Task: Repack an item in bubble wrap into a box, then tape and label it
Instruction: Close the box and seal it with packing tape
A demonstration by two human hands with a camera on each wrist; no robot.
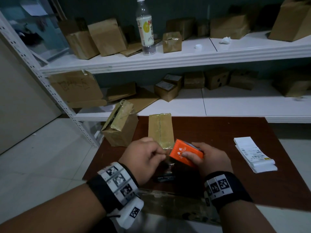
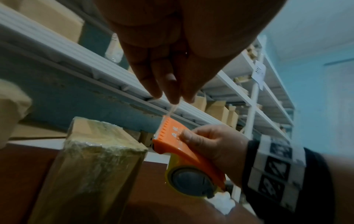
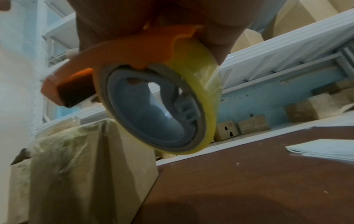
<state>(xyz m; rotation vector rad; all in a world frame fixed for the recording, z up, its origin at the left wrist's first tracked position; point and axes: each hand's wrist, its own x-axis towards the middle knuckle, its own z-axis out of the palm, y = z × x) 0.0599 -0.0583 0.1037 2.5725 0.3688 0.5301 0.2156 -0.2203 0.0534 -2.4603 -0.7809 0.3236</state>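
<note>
- The right hand (image 1: pixel 208 158) is wrapped around an orange tape dispenser (image 1: pixel 186 153), thumb on top.
- The dispenser has white writing on it. The marks look like Chinese signs with small letters under them, too small to read.
- A roll of yellowish tape (image 3: pixel 203 84) sits in the dispenser around a grey hub.
- The left hand (image 1: pixel 144 158) pinches the loose end of the tape (image 2: pixel 172 109) between thumb and fingertips, right at the dispenser's toothed edge.
- The taped box (image 1: pixel 160 130) lies on the brown table (image 1: pixel 235 132), at 12 o'clock from the hands and near them. It is shiny with tape. No label shows on it.
- A second taped box (image 1: pixel 120 125) stands at 10 o'clock, at the table's edge.
- A stack of white label sheets (image 1: pixel 252 153) lies at 3 o'clock. The print on it is too tiny to read.
- A clear bottle (image 1: pixel 145 29) on the upper shelf (image 1: pixel 185 56) has a white label with red writing and a lemon picture. Its top is cut off.
- A brown box (image 1: pixel 75 86) on the lower shelf has scribbled marks I cannot read.
- Something dark lies on the table under the hands, hard to make out.
</note>
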